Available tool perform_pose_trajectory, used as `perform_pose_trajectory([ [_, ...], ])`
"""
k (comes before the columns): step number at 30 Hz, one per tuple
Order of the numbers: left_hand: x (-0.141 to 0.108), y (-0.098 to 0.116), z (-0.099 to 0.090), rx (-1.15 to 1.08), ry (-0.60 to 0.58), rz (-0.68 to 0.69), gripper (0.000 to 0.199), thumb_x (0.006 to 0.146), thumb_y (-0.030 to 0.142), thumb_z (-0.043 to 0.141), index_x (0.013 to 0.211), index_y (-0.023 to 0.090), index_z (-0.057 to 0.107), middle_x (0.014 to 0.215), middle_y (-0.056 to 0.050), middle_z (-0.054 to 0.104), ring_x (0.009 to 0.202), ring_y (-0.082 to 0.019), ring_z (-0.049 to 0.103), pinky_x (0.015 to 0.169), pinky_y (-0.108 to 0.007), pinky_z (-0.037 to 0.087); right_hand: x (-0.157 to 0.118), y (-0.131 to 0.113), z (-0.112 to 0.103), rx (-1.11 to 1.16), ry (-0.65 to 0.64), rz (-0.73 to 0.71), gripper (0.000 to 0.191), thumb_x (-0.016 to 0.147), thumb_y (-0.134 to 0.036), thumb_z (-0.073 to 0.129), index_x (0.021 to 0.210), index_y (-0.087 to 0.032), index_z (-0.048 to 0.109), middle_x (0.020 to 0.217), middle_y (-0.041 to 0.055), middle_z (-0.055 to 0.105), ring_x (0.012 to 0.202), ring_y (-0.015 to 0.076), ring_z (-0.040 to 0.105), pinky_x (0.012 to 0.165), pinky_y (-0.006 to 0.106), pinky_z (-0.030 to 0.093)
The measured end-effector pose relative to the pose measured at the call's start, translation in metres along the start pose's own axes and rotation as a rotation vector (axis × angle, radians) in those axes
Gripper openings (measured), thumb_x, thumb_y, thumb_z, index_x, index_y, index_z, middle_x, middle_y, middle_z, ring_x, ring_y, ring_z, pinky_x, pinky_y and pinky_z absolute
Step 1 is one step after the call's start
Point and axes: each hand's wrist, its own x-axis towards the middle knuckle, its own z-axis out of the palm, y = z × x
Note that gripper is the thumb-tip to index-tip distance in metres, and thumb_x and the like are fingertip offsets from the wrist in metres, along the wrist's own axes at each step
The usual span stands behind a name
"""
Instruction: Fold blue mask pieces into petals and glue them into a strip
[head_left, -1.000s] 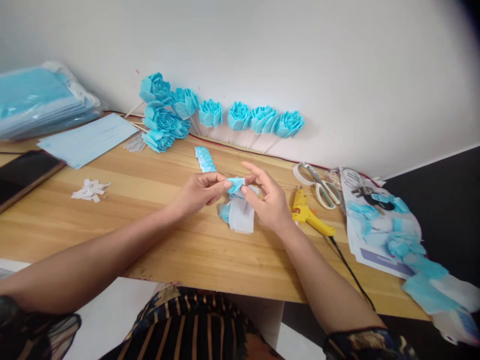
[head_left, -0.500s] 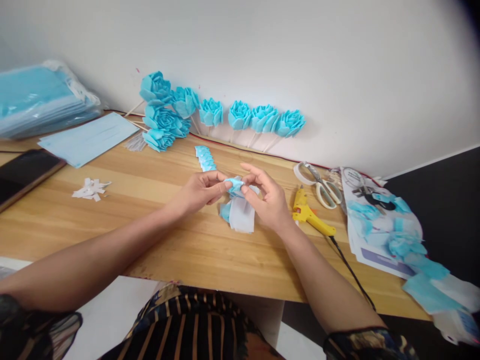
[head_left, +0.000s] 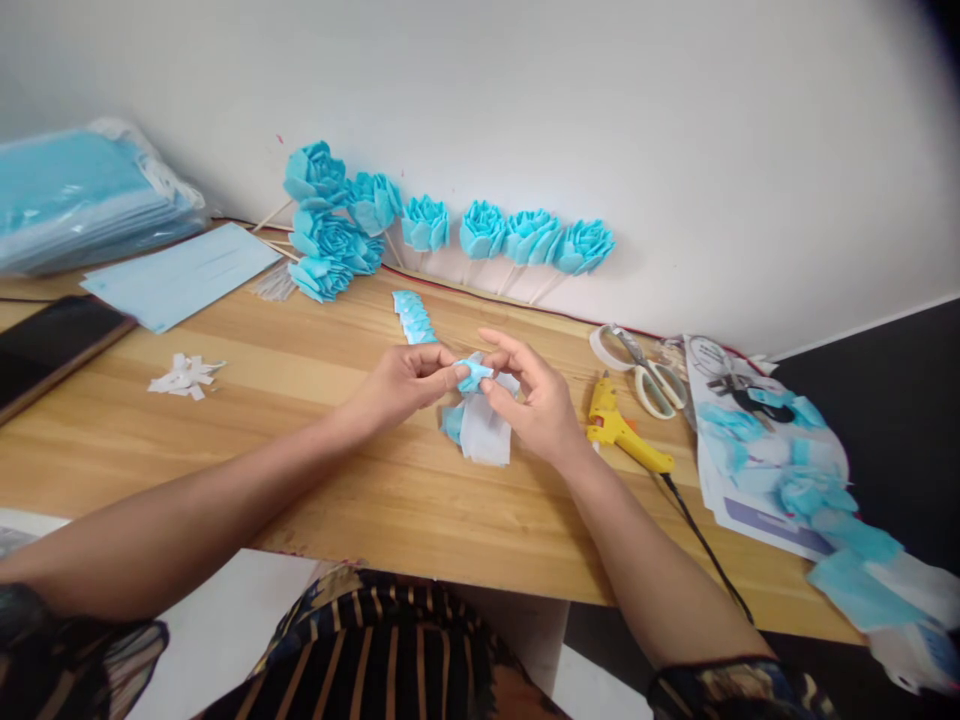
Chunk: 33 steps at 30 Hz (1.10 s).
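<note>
Between my two hands is a small folded blue fabric piece point(head_left: 472, 375), white along part of its edge. My left hand point(head_left: 409, 385) pinches its left side between thumb and fingers. The thumb and index finger of my right hand point(head_left: 529, 395) close on its right side, with the other fingers lifted. Just below, on the wood, lie white and blue fabric pieces point(head_left: 486, 432), partly covered by my right hand. A row of folded blue pieces point(head_left: 414, 316) lies behind my left hand.
Blue fabric flowers point(head_left: 484, 230) on sticks lean along the wall. At right are a yellow glue gun point(head_left: 619, 425), scissors point(head_left: 656, 385), a tape roll point(head_left: 611, 347) and blue scraps point(head_left: 814, 490). Left are a phone point(head_left: 56, 345), white strips point(head_left: 186, 375), a blue sheet point(head_left: 184, 275) and a bagged stack point(head_left: 82, 200).
The folded blue piece has turned slightly between my fingertips and shows more of its front. Both hands stay in nearly the same place; the view shifts a little.
</note>
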Motion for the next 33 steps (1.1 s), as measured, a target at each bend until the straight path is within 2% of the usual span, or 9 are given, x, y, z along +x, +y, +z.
perform_pose_trajectory([
  [5, 0.0005, -0.0035, -0.0007, -0.096, -0.025, -0.062, 0.038, 0.083, 0.051, 0.069, 0.071, 0.016, 0.060, 0.047, 0.006, 0.046, 0.045, -0.006, 0.034, 0.048, -0.022, 0.025, 0.0009, -0.0013, 0.0001, 0.079, 0.023, -0.001, 0.048, 0.085, -0.025, 0.063, 0.133, -0.028, 0.058, 0.084, -0.0021, 0.062, 0.078, 0.0141, 0.060, 0.074, 0.030, 0.051],
  [12, 0.0040, -0.0060, -0.0011, -0.266, 0.028, -0.091, 0.043, 0.085, 0.059, 0.065, 0.088, 0.016, 0.064, 0.043, 0.006, 0.046, 0.042, -0.008, 0.034, 0.047, -0.023, 0.025, 0.0015, -0.0011, -0.0028, 0.239, 0.060, 0.079, 0.048, 0.085, -0.027, 0.065, 0.132, -0.028, 0.058, 0.089, -0.0001, 0.063, 0.081, 0.0155, 0.058, 0.077, 0.033, 0.052],
  [15, 0.0028, -0.0042, -0.0013, -0.224, -0.013, -0.091, 0.041, 0.085, 0.055, 0.067, 0.088, 0.015, 0.063, 0.044, 0.006, 0.047, 0.043, -0.007, 0.034, 0.047, -0.022, 0.024, 0.0017, -0.0006, -0.0018, 0.259, 0.064, 0.091, 0.048, 0.085, -0.028, 0.066, 0.131, -0.028, 0.057, 0.090, 0.0002, 0.063, 0.081, 0.0159, 0.058, 0.077, 0.033, 0.052],
  [20, 0.0005, -0.0018, 0.0006, -0.133, -0.122, -0.150, 0.036, 0.073, 0.040, 0.080, 0.091, 0.016, 0.059, 0.056, 0.007, 0.053, 0.047, -0.006, 0.039, 0.047, -0.021, 0.027, 0.0009, 0.0011, 0.0040, 0.272, 0.038, 0.099, 0.046, 0.086, -0.028, 0.064, 0.132, -0.028, 0.057, 0.090, 0.0000, 0.062, 0.081, 0.0159, 0.058, 0.079, 0.034, 0.052],
  [23, 0.0004, -0.0016, 0.0006, -0.113, -0.090, -0.135, 0.031, 0.075, 0.038, 0.077, 0.084, 0.016, 0.057, 0.059, 0.006, 0.053, 0.048, -0.006, 0.039, 0.047, -0.021, 0.027, 0.0002, 0.0021, 0.0065, 0.268, 0.015, 0.097, 0.047, 0.086, -0.029, 0.064, 0.133, -0.028, 0.056, 0.092, 0.0006, 0.063, 0.082, 0.0162, 0.059, 0.080, 0.035, 0.053],
  [28, 0.0001, 0.0013, -0.0012, -0.087, -0.045, -0.099, 0.030, 0.076, 0.040, 0.074, 0.083, 0.016, 0.058, 0.049, 0.008, 0.045, 0.046, -0.007, 0.036, 0.047, -0.021, 0.027, 0.0007, 0.0014, 0.0044, 0.309, -0.055, 0.094, 0.052, 0.086, -0.026, 0.063, 0.137, -0.027, 0.052, 0.101, 0.0016, 0.067, 0.091, 0.0159, 0.064, 0.086, 0.034, 0.053],
  [33, -0.0006, -0.0008, 0.0008, -0.049, -0.067, -0.075, 0.026, 0.077, 0.036, 0.072, 0.083, 0.016, 0.057, 0.059, 0.006, 0.050, 0.051, -0.006, 0.040, 0.050, -0.020, 0.029, 0.0014, 0.0019, 0.0031, 0.298, -0.065, 0.106, 0.057, 0.085, -0.028, 0.067, 0.139, -0.027, 0.051, 0.107, 0.0032, 0.070, 0.096, 0.0173, 0.066, 0.087, 0.035, 0.053],
])
